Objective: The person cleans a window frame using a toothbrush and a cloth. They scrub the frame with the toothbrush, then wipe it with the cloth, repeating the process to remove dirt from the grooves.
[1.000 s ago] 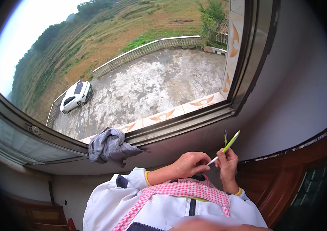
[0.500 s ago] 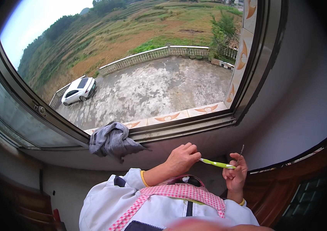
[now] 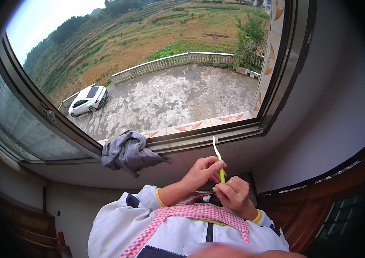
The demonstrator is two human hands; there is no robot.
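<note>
A green and white toothbrush (image 3: 217, 151) points up and away from me, its bristled head close in view to the window track. My left hand (image 3: 204, 172) pinches it around the middle, thumb against the handle. Just below and to the right, my right hand (image 3: 235, 192) is closed round the lower green end. A thin grey sliver shows between the hands, too small to name. A grey cloth (image 3: 128, 151) hangs over the window track, left of my hands.
The sliding window (image 3: 36, 116) stands open in front of me, with a metal track (image 3: 208, 141) along its bottom. Outside are a concrete yard, a balustrade and a white car (image 3: 88, 101). A white wall is on the right, above dark wooden furniture (image 3: 311, 202).
The toothbrush has swung from lying sideways to pointing upward. My right hand has come left beside my left hand. The thin metal rod at its fingers no longer stands up in view.
</note>
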